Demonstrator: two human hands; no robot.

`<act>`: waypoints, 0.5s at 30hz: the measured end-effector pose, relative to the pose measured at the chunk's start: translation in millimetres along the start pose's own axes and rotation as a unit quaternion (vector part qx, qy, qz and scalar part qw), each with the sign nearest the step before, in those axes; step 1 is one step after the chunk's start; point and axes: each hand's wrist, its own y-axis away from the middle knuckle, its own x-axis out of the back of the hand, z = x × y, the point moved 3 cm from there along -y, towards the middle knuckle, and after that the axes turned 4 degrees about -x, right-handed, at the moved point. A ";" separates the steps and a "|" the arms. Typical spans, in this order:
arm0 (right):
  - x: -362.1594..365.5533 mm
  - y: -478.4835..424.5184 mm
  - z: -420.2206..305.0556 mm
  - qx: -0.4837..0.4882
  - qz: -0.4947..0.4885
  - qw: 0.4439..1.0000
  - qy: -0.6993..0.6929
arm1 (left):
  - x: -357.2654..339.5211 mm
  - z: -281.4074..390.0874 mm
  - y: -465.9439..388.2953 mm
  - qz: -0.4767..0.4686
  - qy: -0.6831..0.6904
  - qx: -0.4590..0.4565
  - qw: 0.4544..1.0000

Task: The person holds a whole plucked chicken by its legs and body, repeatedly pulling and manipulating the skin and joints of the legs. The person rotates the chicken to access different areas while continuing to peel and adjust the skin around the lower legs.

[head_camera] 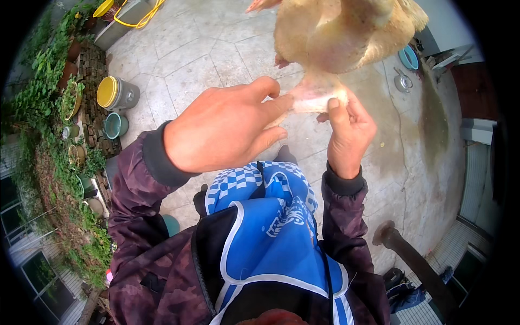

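A plucked, pale yellow bird that looks like a chicken (341, 36) hangs at the top of the view, its upper part cut off by the frame. A pale, stretched part of it, probably a wing (310, 99), spans between my hands below the body. My right hand (351, 124) pinches this part's right end between thumb and fingers. At its left end is my left hand (223, 122), back upward, with the index fingertip against the skin. The left hand partly hides what its other fingers hold. A blue apron (280, 239) covers my front.
Grey paving (195, 61) surrounds me. On the left stand a lidded bucket (129, 93), a green basin (116, 125) and a brick-edged plant bed (91, 65). A yellow hose (148, 16) lies behind. To the right are a metal pot (403, 83), a blue basin (408, 57) and a brown post (410, 252).
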 end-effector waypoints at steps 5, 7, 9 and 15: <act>-3.0 -0.4 0.9 -0.005 -0.010 1.000 -0.021 | -14.0 -0.4 11.3 0.107 0.003 -0.048 0.993; -3.8 -0.6 2.7 -0.010 -0.008 0.999 -0.039 | -18.2 -5.5 18.6 0.152 0.038 -0.066 0.985; -4.6 0.1 1.6 -0.015 -0.002 0.999 -0.051 | -26.1 -11.2 25.0 0.192 0.072 -0.064 0.977; -5.6 -0.2 0.9 0.004 0.002 1.000 0.013 | -22.4 1.1 21.8 0.255 0.111 0.006 0.961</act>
